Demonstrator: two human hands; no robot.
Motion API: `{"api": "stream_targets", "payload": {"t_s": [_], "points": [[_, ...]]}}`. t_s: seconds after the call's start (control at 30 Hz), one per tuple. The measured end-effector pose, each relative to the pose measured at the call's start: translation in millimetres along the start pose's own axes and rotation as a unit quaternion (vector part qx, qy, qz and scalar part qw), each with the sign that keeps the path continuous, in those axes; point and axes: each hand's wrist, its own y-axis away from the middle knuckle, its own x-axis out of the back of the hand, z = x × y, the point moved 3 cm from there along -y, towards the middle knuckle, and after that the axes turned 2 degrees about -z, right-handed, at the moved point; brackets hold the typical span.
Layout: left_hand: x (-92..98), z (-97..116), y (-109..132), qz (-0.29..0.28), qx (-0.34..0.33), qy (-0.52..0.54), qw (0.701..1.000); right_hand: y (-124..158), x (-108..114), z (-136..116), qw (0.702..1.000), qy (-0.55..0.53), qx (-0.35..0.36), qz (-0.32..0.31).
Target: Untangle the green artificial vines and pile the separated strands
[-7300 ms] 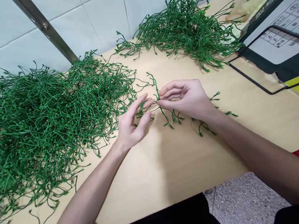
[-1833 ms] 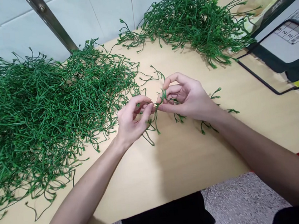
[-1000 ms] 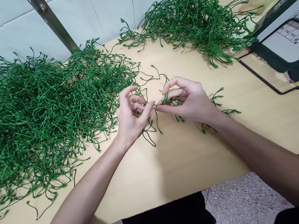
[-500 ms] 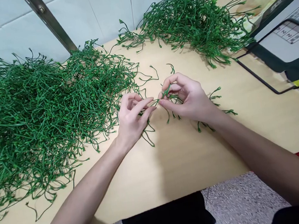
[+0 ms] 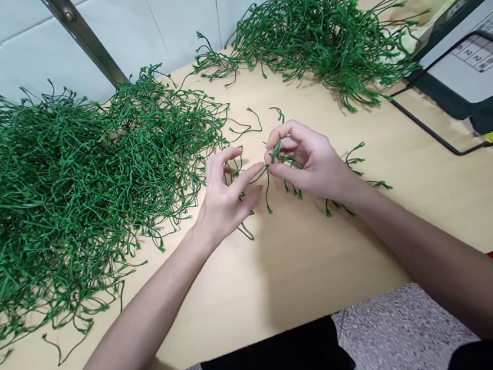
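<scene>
My right hand (image 5: 308, 157) pinches thin green plastic stems (image 5: 275, 151) with small branched tips between thumb and fingers. Their loose ends hang below the fingers toward the table. My left hand (image 5: 229, 193) is just to the left, thumb and fingers apart; its index fingertip reaches close to the right fingertips, and whether it touches a stem I cannot tell. A few loose stems (image 5: 246, 231) lie partly hidden under the left hand, and more stem tips (image 5: 354, 159) stick out behind the right wrist.
A big tangled heap of green stems (image 5: 73, 187) covers the table's left side. A smaller pile (image 5: 309, 35) lies at the back by the tiled wall (image 5: 182, 14). On the right are a printed box (image 5: 473, 64) and a black wire frame (image 5: 427, 131). A metal post (image 5: 87, 40) stands behind.
My left thumb and fingers have spread apart and the hand has shifted slightly right. One stem end now hangs down below the right fingertips. My right hand has barely moved.
</scene>
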Motion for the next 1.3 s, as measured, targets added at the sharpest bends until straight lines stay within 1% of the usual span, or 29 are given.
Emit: {"api": "stream_targets", "payload": {"t_s": [0.07, 0.13, 0.27, 0.33, 0.47, 0.63, 0.77, 0.93, 1.03, 1.1, 1.2, 1.27, 1.3], "points": [[-0.9, -0.6, 0.3, -0.004, -0.001, -0.024, 1.0, 0.1, -0.1, 0.2, 1.0, -0.013, -0.01, -0.008], [-1.8, -1.3, 0.8, -0.002, 0.001, -0.027, 1.0, 0.0, -0.3, 0.1, 0.999, -0.029, -0.016, -0.014], [-3.4, -0.8, 2.4, -0.001, -0.008, 0.026, 1.0, -1.2, -0.5, -0.1, 0.998, -0.056, -0.021, -0.019], [-2.8, 0.3, 2.9, 0.0, -0.017, 0.031, 0.999, -1.7, -0.3, 0.1, 0.998, -0.058, -0.028, -0.018], [-0.4, 1.0, 2.7, 0.009, -0.02, 0.007, 1.0, -1.9, 0.7, -0.3, 0.999, -0.035, -0.039, -0.003], [-0.8, -0.8, 1.6, 0.017, -0.003, -0.03, 0.999, -1.5, 1.3, 0.3, 0.998, 0.024, -0.048, 0.023], [-0.4, 0.4, -0.6, 0.022, 0.011, -0.034, 0.999, -1.9, 3.1, 1.3, 0.995, 0.064, -0.047, 0.055], [2.6, 5.8, -3.8, -0.002, 0.021, -0.017, 1.0, -2.8, 6.0, 0.1, 0.996, 0.041, -0.048, 0.066], [6.6, 7.5, -4.5, -0.002, 0.048, 0.029, 0.998, -2.6, 6.3, 0.5, 0.997, 0.012, -0.059, 0.052], [8.9, 6.8, -4.3, 0.004, 0.071, 0.079, 0.994, -2.4, 6.0, 2.0, 0.997, -0.005, -0.066, 0.043], [10.1, 0.8, -3.7, 0.026, 0.131, 0.144, 0.981, -2.8, 5.4, 5.0, 0.996, -0.036, -0.071, 0.032], [9.8, -4.3, -3.7, 0.047, 0.172, 0.141, 0.974, -3.5, 5.1, 6.4, 0.995, -0.054, -0.075, 0.026], [9.3, -5.3, -4.4, 0.048, 0.168, 0.126, 0.976, -3.9, 5.0, 6.5, 0.995, -0.06, -0.076, 0.022]]}}
